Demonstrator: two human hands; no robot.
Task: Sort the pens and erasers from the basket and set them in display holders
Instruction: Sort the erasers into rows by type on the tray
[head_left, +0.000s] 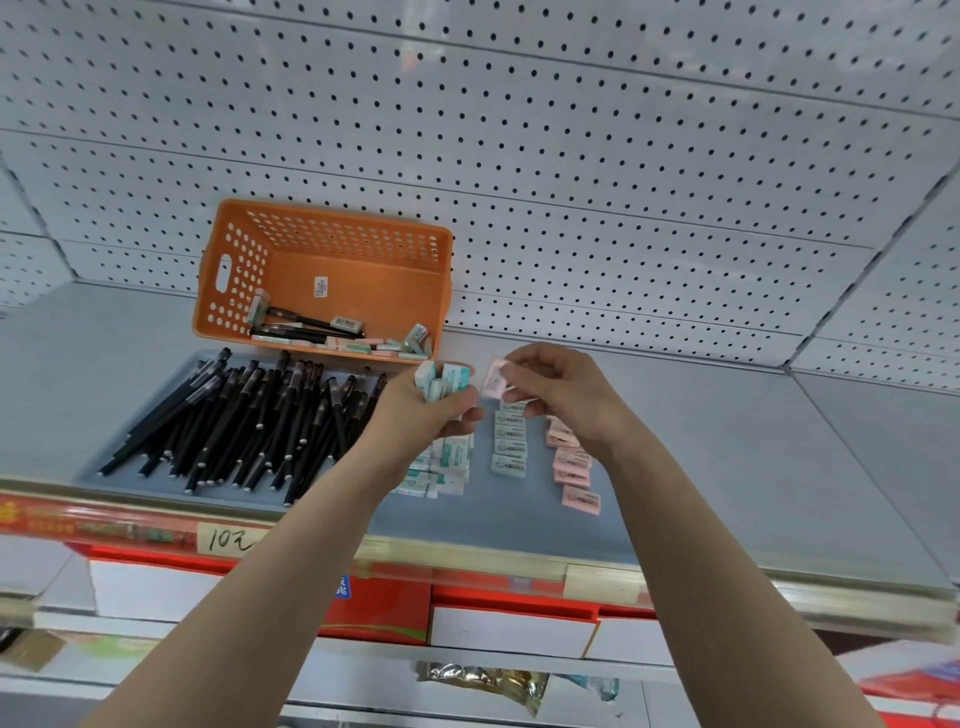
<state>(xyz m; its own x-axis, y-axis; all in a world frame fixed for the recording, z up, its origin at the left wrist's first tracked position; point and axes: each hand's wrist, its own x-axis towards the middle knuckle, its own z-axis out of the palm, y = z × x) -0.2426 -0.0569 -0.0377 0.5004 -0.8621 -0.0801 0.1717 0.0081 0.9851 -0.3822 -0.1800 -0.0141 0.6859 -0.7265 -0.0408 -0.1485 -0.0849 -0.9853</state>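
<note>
While my left hand (431, 410) holds a bunch of teal-and-white erasers (444, 382), its grip curled round them just in front of the right corner of the orange basket (332, 260), my right hand (561, 389) pinches a single pink eraser (494, 378) between thumb and fingertips, just right of that bunch.

The basket stands at the back of the shelf (779, 467) against the pegboard (571, 156), its open side turned toward me, with loose pens and erasers (332, 338) piled along its near edge. Directly in front of it, a heap of black pens (249, 421) lies on a grey tray (493, 519). In front and to the right of the basket, below my hands, sorted erasers lie in lines: a teal stack (449, 462), a pale green row (509, 441) and, farthest right, a pink row (571, 467).

I judge the pink one is bound for the pink row. The left grip is crowded, with several erasers standing up past the fingers. If I slacken or tilt it while I watch the right hand, one could slip out and scatter the lines beneath. The pink eraser is held only by its edge, so it could twist free. My right wrist also hides the row's far end, so a blind set-down might knock its neighbours askew.
</note>
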